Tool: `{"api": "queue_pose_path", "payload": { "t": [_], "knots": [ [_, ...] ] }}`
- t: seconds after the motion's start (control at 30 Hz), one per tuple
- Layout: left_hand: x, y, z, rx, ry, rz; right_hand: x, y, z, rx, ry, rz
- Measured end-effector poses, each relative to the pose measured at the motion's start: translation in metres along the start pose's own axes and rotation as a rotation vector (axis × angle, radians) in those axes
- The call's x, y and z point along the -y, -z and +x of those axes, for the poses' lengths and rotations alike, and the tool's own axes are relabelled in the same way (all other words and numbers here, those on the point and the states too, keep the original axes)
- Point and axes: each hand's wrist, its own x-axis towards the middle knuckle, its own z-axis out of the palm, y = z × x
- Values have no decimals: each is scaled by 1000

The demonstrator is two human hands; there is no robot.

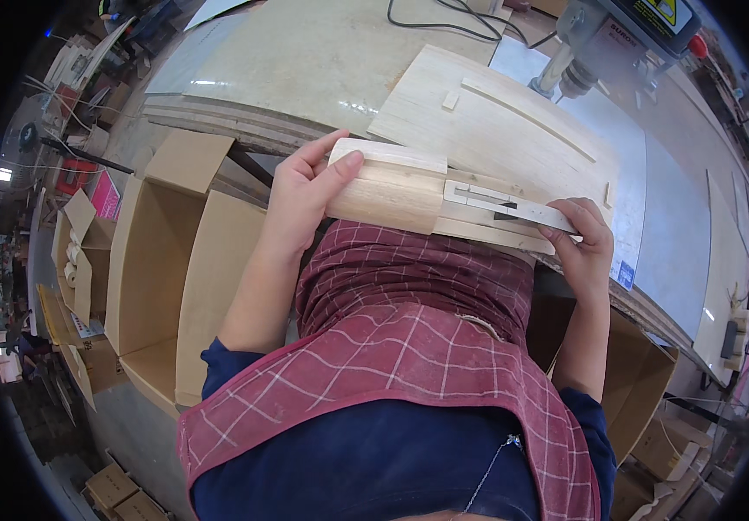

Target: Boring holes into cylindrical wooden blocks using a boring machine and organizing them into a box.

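In front of my waist I hold a pale wooden piece (389, 204) with a rounded, grooved body at its left end. My left hand (305, 193) grips that end, thumb on top and fingers behind. From the body's right side a narrower wooden section (487, 227) extends. On it lies a long light-coloured strip (513, 206) with slots and dark wedge-shaped marks; I cannot tell its exact kind. My right hand (581, 243) pinches the right end of the strip and the wood between thumb and fingers.
A wooden board (427, 91) with raised strips lies on the workbench (305, 65) ahead, under a drill press (579, 78) at the back right. A black cable (444, 30) crosses the bench. Open cardboard boxes (153, 269) stand at my left, with another box (635, 373) at my right.
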Motion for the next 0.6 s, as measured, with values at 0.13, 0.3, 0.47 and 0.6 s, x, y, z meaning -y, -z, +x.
{"api": "queue_pose_path", "payload": {
  "t": [0.13,0.3,0.47,0.6],
  "knots": [
    [-5,-3,-7,-11,-11,53,2,3,0,50,-58,3],
    [-11,-9,-15,39,-139,252,-8,14,-15,76,-14,-80],
    [-4,-12,-21,44,-182,324,-3,13,-18,158,-14,-52],
    [16,-26,-22,76,-45,-130,-1,3,-9,141,-18,16]
  ]
}}
